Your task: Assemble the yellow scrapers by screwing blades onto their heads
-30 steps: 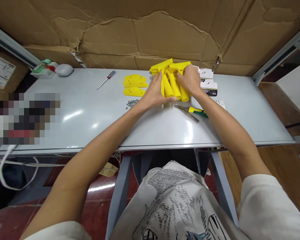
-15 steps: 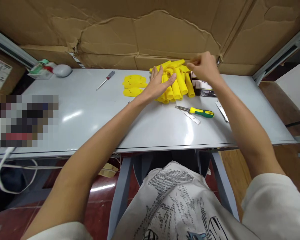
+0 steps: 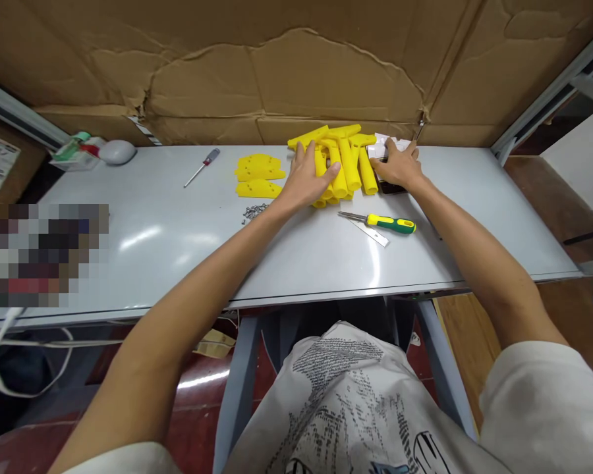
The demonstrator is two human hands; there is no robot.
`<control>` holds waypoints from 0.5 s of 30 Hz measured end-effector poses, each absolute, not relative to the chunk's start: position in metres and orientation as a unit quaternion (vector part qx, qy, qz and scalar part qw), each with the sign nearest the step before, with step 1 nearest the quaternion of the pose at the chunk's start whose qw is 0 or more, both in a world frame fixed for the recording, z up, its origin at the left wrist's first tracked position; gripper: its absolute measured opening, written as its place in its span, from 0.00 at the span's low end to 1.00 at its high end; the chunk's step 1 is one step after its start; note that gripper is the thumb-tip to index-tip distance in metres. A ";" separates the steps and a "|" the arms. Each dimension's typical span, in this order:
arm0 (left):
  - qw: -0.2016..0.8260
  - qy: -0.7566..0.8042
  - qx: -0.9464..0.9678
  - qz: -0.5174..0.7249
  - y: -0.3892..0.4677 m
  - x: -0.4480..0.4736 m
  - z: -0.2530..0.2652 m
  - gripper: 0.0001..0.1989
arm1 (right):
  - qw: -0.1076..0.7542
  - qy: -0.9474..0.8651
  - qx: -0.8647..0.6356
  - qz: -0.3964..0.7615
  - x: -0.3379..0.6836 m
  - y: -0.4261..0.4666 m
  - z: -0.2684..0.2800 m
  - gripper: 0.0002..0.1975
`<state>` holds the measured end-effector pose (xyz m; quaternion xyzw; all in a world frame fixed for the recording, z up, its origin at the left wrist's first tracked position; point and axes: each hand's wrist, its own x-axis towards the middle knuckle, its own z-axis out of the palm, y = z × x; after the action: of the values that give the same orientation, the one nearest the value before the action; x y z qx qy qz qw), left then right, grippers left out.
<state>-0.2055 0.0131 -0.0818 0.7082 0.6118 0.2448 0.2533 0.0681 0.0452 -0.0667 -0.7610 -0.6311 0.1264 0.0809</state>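
Observation:
My left hand (image 3: pixel 310 176) lies with fingers spread on the left side of a pile of yellow T-shaped plastic handles (image 3: pixel 350 164). It partly covers several of them. To the right of the pile, my right hand (image 3: pixel 399 164) rests on a small dark box with a white top (image 3: pixel 375 151), its fingers apart over the box. Flat yellow plates with holes (image 3: pixel 259 189) sit left of the pile. Small screws (image 3: pixel 253 211) are heaped beside my left forearm. In front of the pile, a green-and-yellow screwdriver (image 3: pixel 391 223) lies across a flat metal strip (image 3: pixel 374 234).
Further left on the white table (image 3: pixel 188 250) lies a thin screwdriver with a grey handle (image 3: pixel 202 167). A white mouse (image 3: pixel 117 152) and a small tray (image 3: pixel 72 160) stand at the back left. Cardboard (image 3: pixel 217 79) walls off the rear. White cables (image 3: pixel 10 355) hang at the left.
My right hand has come down from above the pile's right end onto the box, its fingers going from bunched to spread. My left hand stays on the pile. The view has shifted slightly.

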 end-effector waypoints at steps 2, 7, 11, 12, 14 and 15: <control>0.245 0.612 0.709 0.250 0.017 -0.206 -0.086 0.66 | 0.078 -0.634 -0.761 0.115 0.072 0.043 -0.070 0.51; 0.241 0.599 0.705 0.292 0.021 -0.213 -0.098 0.66 | 0.102 -0.620 -0.773 0.085 0.075 0.044 -0.077 0.48; 0.253 0.577 0.704 0.328 0.022 -0.217 -0.106 0.68 | 0.125 -0.595 -0.788 0.096 0.064 0.055 -0.080 0.51; 0.255 0.574 0.704 0.332 0.023 -0.217 -0.107 0.67 | 0.129 -0.593 -0.789 0.095 0.063 0.058 -0.081 0.53; 0.255 0.577 0.701 0.333 0.024 -0.217 -0.108 0.64 | 0.132 -0.588 -0.794 0.088 0.064 0.066 -0.085 0.59; 0.254 0.581 0.699 0.331 0.024 -0.216 -0.108 0.62 | 0.130 -0.585 -0.796 0.081 0.067 0.071 -0.087 0.60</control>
<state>-0.2156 0.0242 -0.1083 0.6991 0.5805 0.3314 0.2539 0.0668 0.0707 -0.0870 -0.7963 -0.5852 0.0813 0.1295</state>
